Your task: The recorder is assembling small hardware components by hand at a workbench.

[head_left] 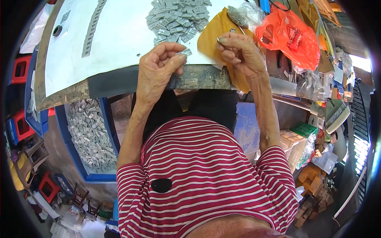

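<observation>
Striped shirt (206, 178) lay nearest; left hand (156, 73) fingers pinched a small grey part (185, 52) at the worktop (119, 39) edge; right hand (240, 51) fingers apparently clamped a thin metal piece (219, 39).

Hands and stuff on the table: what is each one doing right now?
Left hand: pinching a small grey piece.
Right hand: pinching a thin metal bit.
Grey pieces: heaped loose on the table.
Orange bag: crumpled.
Blue crate: open, full of grey pieces.
</observation>
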`<state>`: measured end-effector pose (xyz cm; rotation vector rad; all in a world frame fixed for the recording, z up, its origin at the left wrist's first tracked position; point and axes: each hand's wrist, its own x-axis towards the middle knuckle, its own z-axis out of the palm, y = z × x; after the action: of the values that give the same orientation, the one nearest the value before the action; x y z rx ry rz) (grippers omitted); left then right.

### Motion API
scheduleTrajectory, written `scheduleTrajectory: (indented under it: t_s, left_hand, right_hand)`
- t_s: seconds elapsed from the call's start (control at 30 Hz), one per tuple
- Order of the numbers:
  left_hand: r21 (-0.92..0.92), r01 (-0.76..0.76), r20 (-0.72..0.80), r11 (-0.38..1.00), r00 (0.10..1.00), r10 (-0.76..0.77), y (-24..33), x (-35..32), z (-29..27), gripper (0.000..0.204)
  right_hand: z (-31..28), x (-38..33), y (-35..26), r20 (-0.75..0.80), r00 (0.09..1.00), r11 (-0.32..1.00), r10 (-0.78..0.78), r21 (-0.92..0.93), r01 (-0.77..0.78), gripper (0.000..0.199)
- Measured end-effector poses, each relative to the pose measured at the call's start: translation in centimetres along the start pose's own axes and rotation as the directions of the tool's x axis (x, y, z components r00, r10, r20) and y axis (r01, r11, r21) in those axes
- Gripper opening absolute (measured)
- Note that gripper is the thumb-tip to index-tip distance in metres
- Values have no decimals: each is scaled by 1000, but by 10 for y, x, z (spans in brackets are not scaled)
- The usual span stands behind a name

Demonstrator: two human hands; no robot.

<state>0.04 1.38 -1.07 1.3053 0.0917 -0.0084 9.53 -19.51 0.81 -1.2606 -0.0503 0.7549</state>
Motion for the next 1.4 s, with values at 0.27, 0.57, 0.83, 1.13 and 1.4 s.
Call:
scheduleTrajectory:
  t_s: [0.27,0.57,0.83,1.13,1.4]
  left_hand:
    - [-21,-33,21,999,999,34,-5,-3,-3,23]
    - [62,-34,1,998,999,34,-5,-6,-10,25]
    - [73,-54,-27,996,998,56,-3,-7,-7,20]
    - [487,-303,-32,819,931,363,-13,-10,-4,13]
    - [596,-617,125,514,704,699,-28,-4,-6,17]
  right_hand:
    - [35,-5,9,-14,999,995,-38,-89,37,11]
    - [56,0,21,-3,997,995,-83,-55,82,11]
    - [60,-1,26,10,995,994,-98,-46,98,11]
    - [59,-3,29,41,995,995,-91,40,89,11]
    - [56,-5,28,68,998,1000,-18,-14,19,14]
